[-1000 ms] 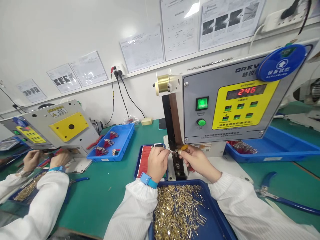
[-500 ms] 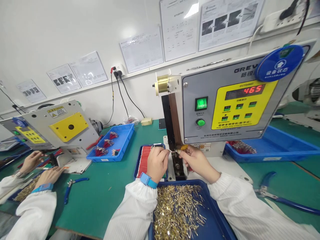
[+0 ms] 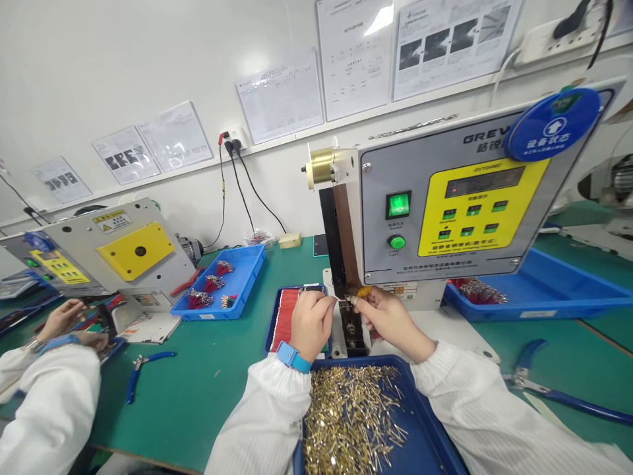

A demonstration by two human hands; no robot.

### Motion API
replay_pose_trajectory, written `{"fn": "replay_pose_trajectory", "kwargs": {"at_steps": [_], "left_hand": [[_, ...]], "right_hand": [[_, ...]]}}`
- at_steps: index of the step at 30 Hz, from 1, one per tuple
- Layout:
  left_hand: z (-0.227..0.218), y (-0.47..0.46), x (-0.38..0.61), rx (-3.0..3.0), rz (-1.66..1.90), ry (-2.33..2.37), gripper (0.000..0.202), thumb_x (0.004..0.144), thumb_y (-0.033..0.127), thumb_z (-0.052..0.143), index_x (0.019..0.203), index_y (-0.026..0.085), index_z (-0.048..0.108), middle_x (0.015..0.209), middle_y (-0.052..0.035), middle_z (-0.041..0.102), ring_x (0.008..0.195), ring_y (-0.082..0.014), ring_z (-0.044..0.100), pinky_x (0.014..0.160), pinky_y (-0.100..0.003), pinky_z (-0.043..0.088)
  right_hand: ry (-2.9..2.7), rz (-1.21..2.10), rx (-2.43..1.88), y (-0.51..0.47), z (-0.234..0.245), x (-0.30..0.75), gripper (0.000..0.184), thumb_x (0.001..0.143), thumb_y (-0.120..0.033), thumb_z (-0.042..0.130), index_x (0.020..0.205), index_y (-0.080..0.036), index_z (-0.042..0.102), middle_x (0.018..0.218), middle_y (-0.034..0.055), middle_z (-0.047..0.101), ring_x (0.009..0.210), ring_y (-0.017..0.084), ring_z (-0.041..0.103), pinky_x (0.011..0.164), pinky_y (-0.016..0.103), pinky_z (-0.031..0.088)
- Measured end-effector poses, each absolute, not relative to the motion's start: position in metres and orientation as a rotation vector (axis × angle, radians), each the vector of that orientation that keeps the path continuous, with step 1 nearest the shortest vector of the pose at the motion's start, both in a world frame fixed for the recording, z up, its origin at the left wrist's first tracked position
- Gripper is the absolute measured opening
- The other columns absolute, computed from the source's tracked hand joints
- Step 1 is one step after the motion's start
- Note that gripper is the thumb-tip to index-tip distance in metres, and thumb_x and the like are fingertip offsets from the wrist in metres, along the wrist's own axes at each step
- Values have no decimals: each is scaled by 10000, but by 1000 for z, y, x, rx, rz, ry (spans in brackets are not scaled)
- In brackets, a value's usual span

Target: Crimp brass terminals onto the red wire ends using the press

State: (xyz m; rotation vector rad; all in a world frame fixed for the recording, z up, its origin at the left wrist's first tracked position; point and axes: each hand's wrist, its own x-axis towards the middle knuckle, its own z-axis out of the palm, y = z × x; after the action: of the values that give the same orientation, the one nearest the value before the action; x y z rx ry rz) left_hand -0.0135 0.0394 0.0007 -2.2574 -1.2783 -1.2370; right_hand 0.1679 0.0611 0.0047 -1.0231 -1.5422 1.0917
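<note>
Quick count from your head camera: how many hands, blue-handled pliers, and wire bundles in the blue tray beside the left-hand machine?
Person's hands: 2 (left hand, right hand)
Co-worker's hands: 2
Blue-handled pliers: 2
Wire bundles in the blue tray: 4
Total: 10

In the right grip, matt yellow plastic sleeve (image 3: 364,291), below, glossy brass terminals (image 3: 351,422), smooth blue plastic tray (image 3: 420,409), above, polished brass roller (image 3: 320,167)

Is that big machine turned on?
On: the machine has its green power switch glowing, though its number display is dark.
</note>
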Motion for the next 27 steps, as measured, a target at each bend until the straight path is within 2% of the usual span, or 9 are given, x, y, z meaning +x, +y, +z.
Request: {"fn": "replay_pose_trajectory", "kwargs": {"at_steps": [18, 27], "left_hand": [[2, 39, -13, -2256, -1255, -1269, 193, 959, 203, 480, 957, 182, 671, 857, -64, 619, 842, -177, 562, 742, -314, 469], [3, 38, -13, -2255, -1270, -1263, 171, 950, 182, 492, 943, 180, 663, 864, -63, 619, 850, -181, 560, 754, -312, 463]], "right_hand": [[-1542, 1085, -1027, 59, 5, 168, 322, 803, -525, 590, 747, -210, 552, 658, 17, 611, 490, 143, 509, 431, 270, 411], [-1566, 993, -1009, 60, 0, 167, 332, 836, -548, 565, 746, -228, 544, 559, -17, 525, 506, 162, 523, 438, 267, 385]]}}
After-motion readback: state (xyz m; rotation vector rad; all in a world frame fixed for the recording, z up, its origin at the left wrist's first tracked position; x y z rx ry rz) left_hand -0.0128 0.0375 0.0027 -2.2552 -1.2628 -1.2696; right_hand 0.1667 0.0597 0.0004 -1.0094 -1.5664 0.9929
